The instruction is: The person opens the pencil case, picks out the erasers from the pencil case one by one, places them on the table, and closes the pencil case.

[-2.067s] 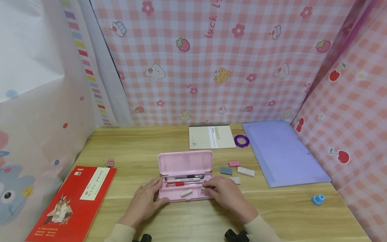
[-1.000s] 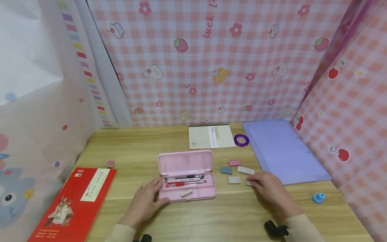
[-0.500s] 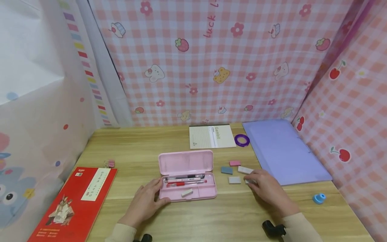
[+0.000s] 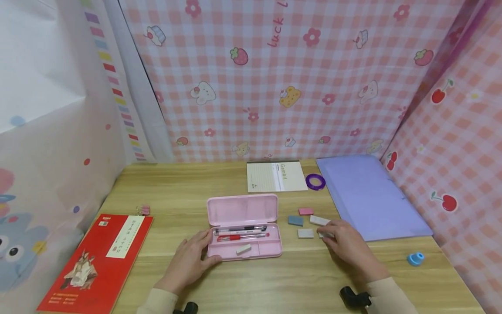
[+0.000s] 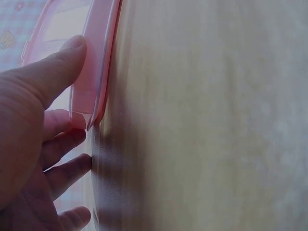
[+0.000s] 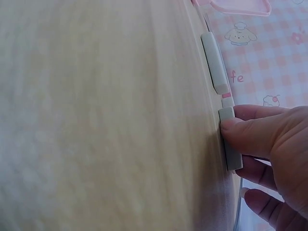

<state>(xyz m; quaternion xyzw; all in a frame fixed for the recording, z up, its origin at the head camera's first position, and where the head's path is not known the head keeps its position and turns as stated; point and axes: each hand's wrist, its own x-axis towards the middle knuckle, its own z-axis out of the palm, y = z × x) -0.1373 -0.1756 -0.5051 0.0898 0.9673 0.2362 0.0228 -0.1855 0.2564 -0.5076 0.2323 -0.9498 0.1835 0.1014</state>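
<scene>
A pink pencil case (image 4: pixel 270 249) lies with its lid up in the middle of the table. In its long slot are pens, including a red pen (image 4: pixel 235 237), and a small white eraser (image 4: pixel 243 249) sits in the front compartment. My left hand (image 4: pixel 187 261) grips the case's left end, the thumb along the front wall (image 5: pixel 96 62) and fingers at the corner. To the right, my right hand (image 4: pixel 351 248) pinches a white eraser (image 6: pixel 233 151) on the table, thumb on its near side. Beside it lie another white eraser (image 4: pixel 305 233) and a longer white one (image 4: pixel 319 220).
Blue (image 4: pixel 296 220) and pink (image 4: pixel 306 211) erasers lie behind the white ones. A notebook (image 4: pixel 276 176), purple tape roll (image 4: pixel 315 182) and purple folder (image 4: pixel 372 200) are at the back. A red book (image 4: pixel 94 261) and pink clip (image 4: pixel 145 210) lie left, a blue cap-like piece (image 4: pixel 415 259) right.
My right hand has carried the white eraser out of the pencil case's right compartment and rightward to the table beside the other erasers. The left hand has stayed on the case.
</scene>
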